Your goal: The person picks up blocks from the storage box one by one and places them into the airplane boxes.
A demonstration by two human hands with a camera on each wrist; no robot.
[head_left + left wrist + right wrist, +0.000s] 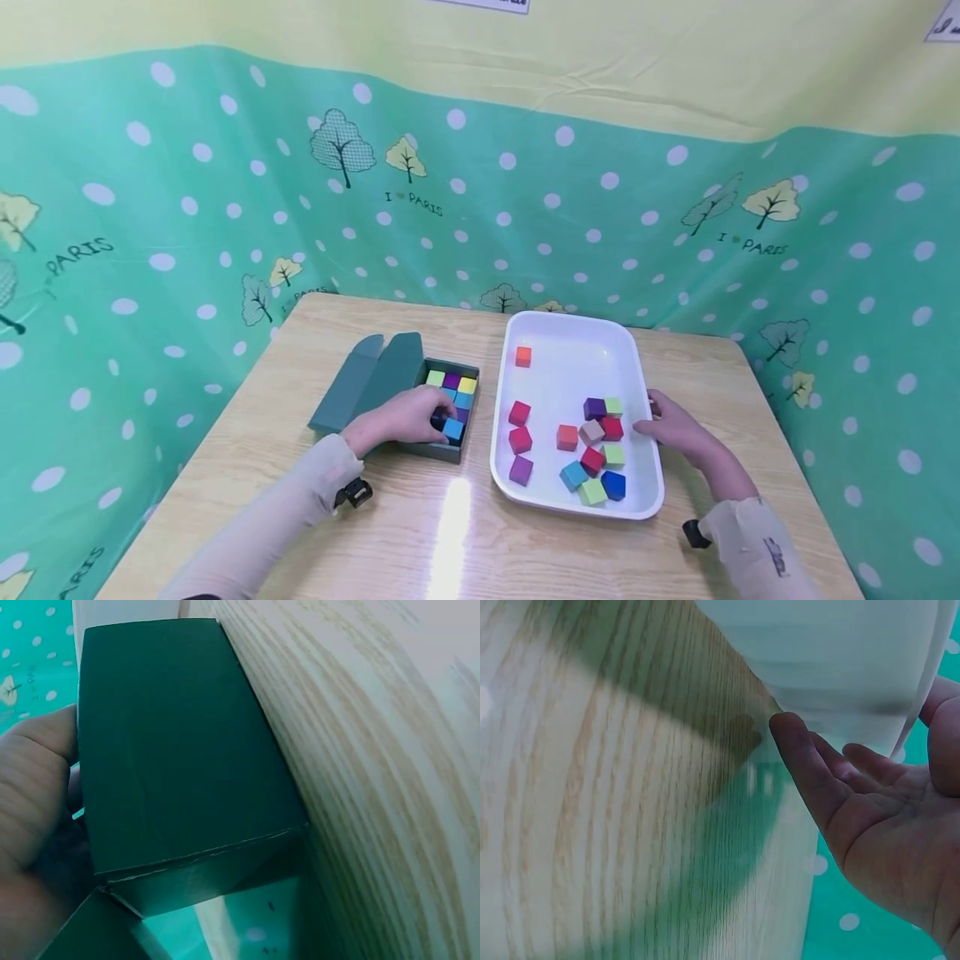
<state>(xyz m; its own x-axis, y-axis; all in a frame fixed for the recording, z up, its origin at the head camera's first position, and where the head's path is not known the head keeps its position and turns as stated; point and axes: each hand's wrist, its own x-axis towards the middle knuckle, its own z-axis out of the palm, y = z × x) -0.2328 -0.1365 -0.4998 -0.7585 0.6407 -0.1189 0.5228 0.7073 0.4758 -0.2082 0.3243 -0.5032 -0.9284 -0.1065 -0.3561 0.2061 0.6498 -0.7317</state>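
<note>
My left hand [411, 417] reaches into a dark green cardboard box [431, 451], and its thumb and fingers pinch a blue cube [453, 429] near the box's front end. Green, purple, yellow and blue cubes fill the far part of the box. From the left wrist, the box's side [180, 750] hides the fingertips and the cubes. On the right, my right hand [675, 427] holds the rim of a white tray [652, 492], thumb over the edge. In the right wrist view its fingers [802, 761] lie against the tray's outer side.
Several loose cubes lie in the tray: a cluster at the near right, red cubes [520, 439] along the left side, and an orange cube [523, 357] at the far left. The box's lid [367, 383] is folded back leftward on the wooden table [390, 542]. A dotted curtain [525, 208] surrounds the table.
</note>
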